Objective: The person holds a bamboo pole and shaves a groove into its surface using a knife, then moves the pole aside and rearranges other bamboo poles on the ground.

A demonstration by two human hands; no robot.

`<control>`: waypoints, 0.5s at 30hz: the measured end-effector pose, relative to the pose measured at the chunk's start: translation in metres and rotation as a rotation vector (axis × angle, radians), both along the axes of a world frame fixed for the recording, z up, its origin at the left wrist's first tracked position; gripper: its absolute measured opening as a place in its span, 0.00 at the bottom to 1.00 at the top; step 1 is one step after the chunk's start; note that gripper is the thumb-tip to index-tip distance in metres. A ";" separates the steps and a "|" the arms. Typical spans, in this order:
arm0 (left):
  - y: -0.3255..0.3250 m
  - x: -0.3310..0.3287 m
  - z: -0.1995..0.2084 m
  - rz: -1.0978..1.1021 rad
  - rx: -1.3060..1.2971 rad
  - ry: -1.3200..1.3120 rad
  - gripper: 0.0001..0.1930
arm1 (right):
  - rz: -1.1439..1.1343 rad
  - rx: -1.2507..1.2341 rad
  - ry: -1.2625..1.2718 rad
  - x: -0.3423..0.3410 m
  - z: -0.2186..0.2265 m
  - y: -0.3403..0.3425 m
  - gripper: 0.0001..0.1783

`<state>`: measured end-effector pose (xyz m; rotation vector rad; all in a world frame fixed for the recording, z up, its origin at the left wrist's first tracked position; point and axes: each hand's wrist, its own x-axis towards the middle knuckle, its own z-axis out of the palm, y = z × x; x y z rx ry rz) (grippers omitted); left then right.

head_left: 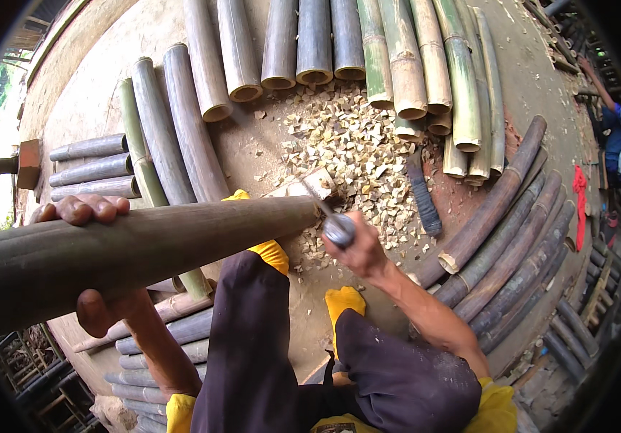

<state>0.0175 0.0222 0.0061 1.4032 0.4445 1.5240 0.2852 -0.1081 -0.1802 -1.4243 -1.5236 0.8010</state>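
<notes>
A thick dark bamboo pole (151,244) slants across from the left, its far end near the middle. My left hand (85,209) is wrapped round the pole, fingers over the top and thumb underneath. Beside the pole's far end, my right hand (359,249) grips a knife by its round, dark handle (340,230). The knife's blade, thin and blurred, points away past the pole's end. A pale wooden block (317,183) lies just beyond that end. Many small pale chips (361,151) are heaped on the ground behind it.
Cut bamboo lengths (314,43) lie in a row at the far side, with more at the left and right (505,195). A dark wrapped strip-like thing (423,196) rests by the chips. A red cloth (579,206) and another person (617,137) are at far right.
</notes>
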 end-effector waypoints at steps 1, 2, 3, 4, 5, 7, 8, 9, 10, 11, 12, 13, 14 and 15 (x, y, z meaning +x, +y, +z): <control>0.000 0.002 0.003 -0.015 0.013 0.013 0.43 | 0.027 -0.236 -0.059 0.003 -0.022 0.001 0.20; 0.004 0.007 0.003 -0.051 0.029 -0.001 0.43 | 0.027 -0.472 -0.140 0.013 -0.029 0.000 0.20; 0.006 0.010 0.004 -0.060 0.049 0.018 0.43 | 0.041 -0.530 -0.104 0.014 -0.017 0.003 0.22; 0.005 0.010 0.005 -0.072 0.051 0.042 0.43 | 0.046 -0.550 -0.070 0.010 -0.005 0.001 0.22; 0.006 0.008 0.006 -0.076 0.055 0.045 0.43 | 0.050 -0.571 -0.036 0.006 0.006 0.000 0.22; 0.004 0.004 0.007 -0.085 0.030 0.049 0.44 | 0.024 -0.394 0.008 0.000 0.023 -0.004 0.22; 0.002 -0.002 0.006 -0.076 0.009 0.053 0.44 | 0.005 -0.259 0.038 -0.007 0.027 -0.005 0.22; 0.003 -0.002 0.005 -0.084 0.015 0.051 0.44 | -0.039 -0.112 0.048 -0.007 0.036 -0.004 0.22; 0.005 -0.003 0.004 -0.090 0.020 0.051 0.44 | -0.079 0.036 0.059 -0.007 0.040 -0.003 0.22; 0.006 -0.004 0.004 -0.095 0.026 0.052 0.45 | -0.073 0.126 0.096 -0.005 0.019 -0.006 0.20; 0.008 -0.002 0.007 -0.077 0.016 0.062 0.45 | -0.031 -0.020 0.038 -0.003 -0.012 -0.008 0.21; 0.012 -0.002 0.009 -0.051 0.010 0.072 0.45 | 0.001 -0.204 0.002 -0.001 -0.033 -0.004 0.21; 0.018 0.003 0.006 -0.053 0.005 0.045 0.45 | -0.002 -0.390 -0.066 0.010 -0.039 -0.002 0.22; 0.011 0.018 0.006 0.004 -0.096 -0.012 0.42 | 0.018 -0.569 -0.052 0.013 -0.035 0.001 0.25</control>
